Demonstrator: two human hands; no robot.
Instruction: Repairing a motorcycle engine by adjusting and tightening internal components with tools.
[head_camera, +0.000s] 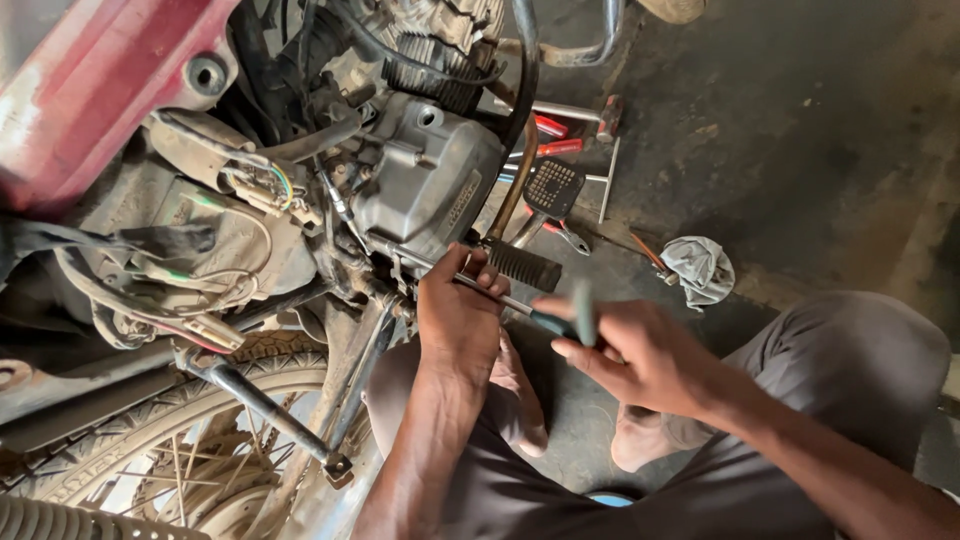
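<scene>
Grey concrete floor (800, 130) under motorcycle engine (425, 180)

Both forearms are bare from wrist to elbow, with no sleeves, gloves, watch or rings showing. The left hand (458, 318) and right hand (640, 355) are uncovered. Loose grey-brown trousers (850, 350) cover the knees, filling the frame from four to six o'clock. Both feet (640, 440) are bare.

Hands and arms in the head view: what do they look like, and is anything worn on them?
Both the left hand and right hand are bare: no gloves, rings or watch visible. Both forearms are uncovered, with no sleeves in view.
</scene>
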